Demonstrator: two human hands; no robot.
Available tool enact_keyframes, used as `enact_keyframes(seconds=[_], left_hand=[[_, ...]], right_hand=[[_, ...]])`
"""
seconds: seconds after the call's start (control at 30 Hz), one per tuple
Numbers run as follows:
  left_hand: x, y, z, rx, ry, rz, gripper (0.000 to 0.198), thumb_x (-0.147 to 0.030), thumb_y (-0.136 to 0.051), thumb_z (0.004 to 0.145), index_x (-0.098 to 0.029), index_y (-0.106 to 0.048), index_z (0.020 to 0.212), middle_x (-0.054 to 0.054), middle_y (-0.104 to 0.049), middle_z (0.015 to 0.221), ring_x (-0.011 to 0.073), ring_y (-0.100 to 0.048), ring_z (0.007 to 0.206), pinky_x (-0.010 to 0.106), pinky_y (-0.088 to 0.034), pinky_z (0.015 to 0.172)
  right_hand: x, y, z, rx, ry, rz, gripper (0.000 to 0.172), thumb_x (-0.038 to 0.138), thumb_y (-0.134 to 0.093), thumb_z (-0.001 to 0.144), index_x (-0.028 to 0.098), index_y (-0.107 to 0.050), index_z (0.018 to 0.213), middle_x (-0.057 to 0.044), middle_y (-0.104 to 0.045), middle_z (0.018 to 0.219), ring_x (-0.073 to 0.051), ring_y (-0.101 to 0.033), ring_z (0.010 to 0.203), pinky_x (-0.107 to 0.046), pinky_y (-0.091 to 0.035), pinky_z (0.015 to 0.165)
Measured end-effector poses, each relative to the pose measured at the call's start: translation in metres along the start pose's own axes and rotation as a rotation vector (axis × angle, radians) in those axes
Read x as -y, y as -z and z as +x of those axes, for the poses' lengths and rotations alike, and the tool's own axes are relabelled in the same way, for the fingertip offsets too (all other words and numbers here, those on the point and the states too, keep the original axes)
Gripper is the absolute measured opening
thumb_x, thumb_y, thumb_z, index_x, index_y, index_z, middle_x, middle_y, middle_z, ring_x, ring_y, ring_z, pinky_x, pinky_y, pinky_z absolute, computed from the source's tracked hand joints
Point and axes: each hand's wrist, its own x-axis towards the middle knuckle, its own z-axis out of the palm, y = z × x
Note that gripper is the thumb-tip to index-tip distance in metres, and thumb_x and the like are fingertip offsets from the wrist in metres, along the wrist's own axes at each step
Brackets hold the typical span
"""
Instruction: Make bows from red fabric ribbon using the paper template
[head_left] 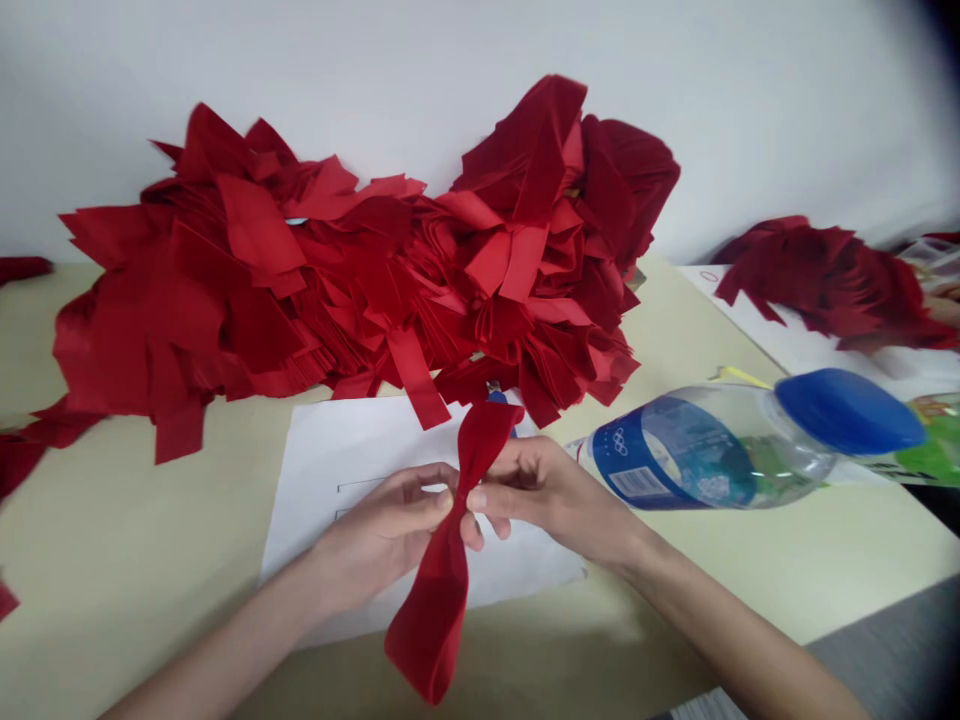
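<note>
A red velvet bow [436,600], pinched narrow at its middle with a loop at each end, is held in the air above a white paper sheet [315,470] with drawn lines. My left hand [390,525] closes thumb and fingers on its waist from the left. From the right, my right hand [536,490] grips the same narrow middle, thumb in front and fingertips behind. One loop points up and away, the other hangs down toward me. Part of a small blue object [498,395] shows behind the upper loop; its kind I cannot make out.
A big heap of cut red fabric strips [337,290] fills the back of the table [67,530] by the wall. At right stands a clear bottle [690,450] with a blue cap, leaning in view. Beyond it lies another red pile [832,280] on white paper.
</note>
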Motion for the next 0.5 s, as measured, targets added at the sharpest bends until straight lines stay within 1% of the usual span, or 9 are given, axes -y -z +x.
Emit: enact_keyframes(seconds=[0.07,0.13,0.2,0.3,0.37,0.43,0.5], left_hand=[[-0.006,-0.002,-0.002,-0.125,-0.040,0.230,0.019,-0.034,-0.060,0.084,-0.016,-0.064,0.084,0.004,-0.064,0.078,0.0159,-0.056,0.078,0.027,-0.041,0.074],[-0.010,-0.004,-0.004,-0.258,-0.079,0.467,0.017,-0.031,-0.059,0.084,-0.017,-0.067,0.080,0.003,-0.066,0.079,0.0158,-0.056,0.078,0.026,-0.040,0.072],[-0.010,-0.004,-0.005,-0.303,-0.090,0.599,0.014,-0.029,-0.063,0.081,-0.017,-0.068,0.076,0.002,-0.067,0.077,0.0159,-0.057,0.076,0.024,-0.040,0.068],[-0.006,-0.003,-0.003,-0.282,-0.106,0.617,0.010,-0.025,-0.069,0.074,-0.017,-0.068,0.068,0.000,-0.068,0.071,0.0160,-0.058,0.074,0.025,-0.042,0.068],[-0.003,-0.002,-0.001,-0.223,-0.121,0.561,0.008,-0.022,-0.070,0.073,-0.017,-0.068,0.066,0.001,-0.069,0.071,0.0163,-0.059,0.074,0.025,-0.043,0.071],[-0.001,0.000,0.000,-0.149,-0.116,0.485,0.006,-0.021,-0.070,0.073,-0.017,-0.070,0.068,0.001,-0.070,0.073,0.0166,-0.060,0.075,0.026,-0.044,0.073],[-0.001,0.003,-0.001,-0.121,-0.096,0.442,0.007,-0.022,-0.069,0.075,-0.017,-0.071,0.070,0.002,-0.070,0.074,0.0163,-0.061,0.075,0.026,-0.044,0.073]], right_hand=[[-0.002,0.000,0.000,-0.088,-0.016,-0.088,0.029,0.039,-0.063,0.081,0.013,-0.061,0.071,0.002,-0.057,0.060,-0.007,-0.046,0.054,-0.022,-0.034,0.051],[-0.006,0.001,0.000,-0.162,-0.033,-0.164,0.028,0.039,-0.064,0.080,0.014,-0.058,0.070,0.004,-0.051,0.056,-0.007,-0.043,0.052,-0.021,-0.030,0.049],[-0.010,0.002,0.001,-0.159,-0.060,-0.212,0.028,0.039,-0.063,0.081,0.014,-0.057,0.071,0.004,-0.050,0.056,-0.007,-0.044,0.053,-0.021,-0.031,0.050],[-0.016,0.004,0.003,-0.079,-0.117,-0.196,0.029,0.041,-0.063,0.080,0.014,-0.057,0.074,0.003,-0.053,0.060,-0.008,-0.047,0.056,-0.022,-0.035,0.053],[-0.018,0.006,0.003,-0.022,-0.140,-0.158,0.031,0.044,-0.065,0.078,0.013,-0.057,0.076,0.002,-0.055,0.064,-0.008,-0.048,0.057,-0.022,-0.036,0.053],[-0.017,0.007,0.002,0.027,-0.127,-0.124,0.032,0.044,-0.067,0.076,0.013,-0.058,0.076,0.001,-0.056,0.067,-0.008,-0.049,0.059,-0.022,-0.038,0.055],[-0.014,0.009,0.001,0.053,-0.097,-0.118,0.030,0.043,-0.066,0.078,0.013,-0.059,0.077,0.001,-0.057,0.069,-0.008,-0.049,0.061,-0.022,-0.039,0.058]])
